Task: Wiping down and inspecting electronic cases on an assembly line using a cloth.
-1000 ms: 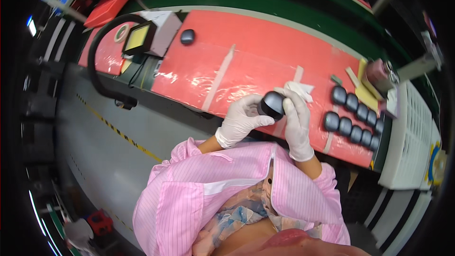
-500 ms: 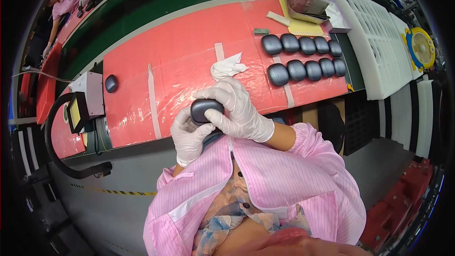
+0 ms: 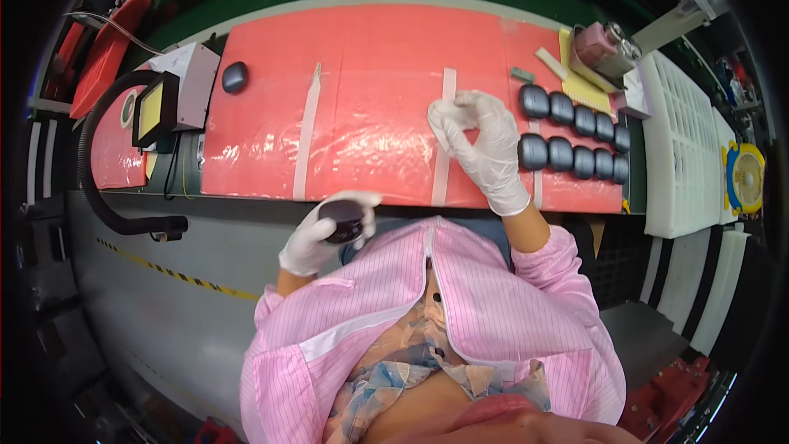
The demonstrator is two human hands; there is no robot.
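Note:
White gloves cover both my hands. In my left hand [image 3: 316, 234], by the near edge of the red mat, is a dark, glossy, rounded case [image 3: 343, 217], with thumb and fingers around its sides. Farther right, over the mat, my right hand [image 3: 489, 144] pinches a crumpled white cloth [image 3: 440, 122] between thumb and fingertips. Much of the cloth is hidden by the fingers. Just right of that hand, similar dark cases [image 3: 560, 108] stand in two rows. A single dark case [image 3: 235, 77] lies alone at the mat's far left.
The red mat [image 3: 378, 49] covers the bench. A pink pump bottle [image 3: 598, 49] stands in a tray at the back right, near a yellow pad [image 3: 585, 92] and a green block [image 3: 522, 74]. A black-framed lamp [image 3: 156, 111] with a bent hose is at left. White foam trays [image 3: 682, 123] stand right.
My right hand has left the case, moved right and picked up the white cloth from the mat. The case is now in my left hand alone, held lower. The whole view has shifted.

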